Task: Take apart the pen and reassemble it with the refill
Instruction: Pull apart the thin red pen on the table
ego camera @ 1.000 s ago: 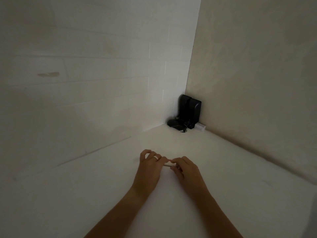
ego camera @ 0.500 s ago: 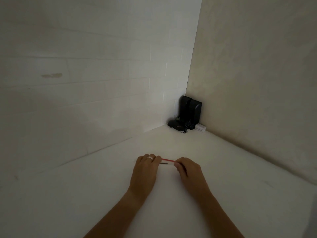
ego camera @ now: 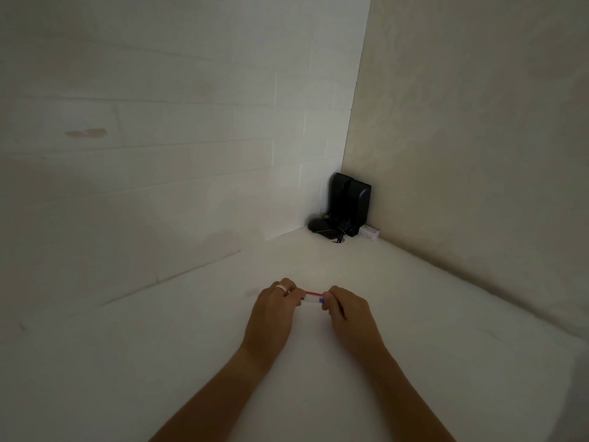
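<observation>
Both my hands meet over the white table in the middle of the view. My left hand, with a white ring on one finger, pinches the left end of a thin pen. My right hand pinches the other end. Between the fingertips a red strip runs above a clear barrel section with a small blue piece at its right end. The rest of the pen is hidden inside my fingers, so I cannot tell which parts are joined.
In the far corner, where the white tiled wall meets the beige wall, stand a pair of black upright devices, a dark rounded object with thin cables and a small white box.
My hands have drawn slightly apart, and a red strip and a clear barrel with a blue piece have come into sight between them. A second ago almost nothing showed between the fingers.
</observation>
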Demonstrator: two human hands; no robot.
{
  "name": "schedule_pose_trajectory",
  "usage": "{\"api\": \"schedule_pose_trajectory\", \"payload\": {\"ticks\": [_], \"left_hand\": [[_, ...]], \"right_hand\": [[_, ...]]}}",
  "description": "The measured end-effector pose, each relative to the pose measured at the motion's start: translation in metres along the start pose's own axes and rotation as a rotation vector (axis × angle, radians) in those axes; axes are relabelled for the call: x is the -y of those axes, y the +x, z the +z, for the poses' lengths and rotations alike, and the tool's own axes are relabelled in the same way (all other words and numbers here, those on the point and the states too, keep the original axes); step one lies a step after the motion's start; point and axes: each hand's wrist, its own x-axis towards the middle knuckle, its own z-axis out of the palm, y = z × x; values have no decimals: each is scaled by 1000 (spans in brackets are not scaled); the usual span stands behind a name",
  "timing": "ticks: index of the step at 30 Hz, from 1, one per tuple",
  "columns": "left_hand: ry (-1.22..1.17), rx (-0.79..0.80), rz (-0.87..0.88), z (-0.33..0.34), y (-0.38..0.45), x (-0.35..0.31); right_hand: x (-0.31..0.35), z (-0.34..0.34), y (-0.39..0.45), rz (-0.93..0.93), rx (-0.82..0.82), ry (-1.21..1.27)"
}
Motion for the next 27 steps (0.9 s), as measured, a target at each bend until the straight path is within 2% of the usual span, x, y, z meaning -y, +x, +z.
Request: {"api": "schedule_pose_trajectory", "payload": {"ticks": [7,16,21,24,27], "left_hand": [[-10,-17,1,-1,0,-1],[1,29,16,-1,-3,6],[-10,-11,-48,-1,-1,1],[24,-43,-8,-3,1,-10],[56,-57,16,-1,1,-14]], "right_hand": [[0,1,1,-130,-25,-76],[0,2,1,-174,5,-33],[5,2,3,-13,95,50],[7,-3,4,95,117,122],[6,-4,4,123,106,133]]}}
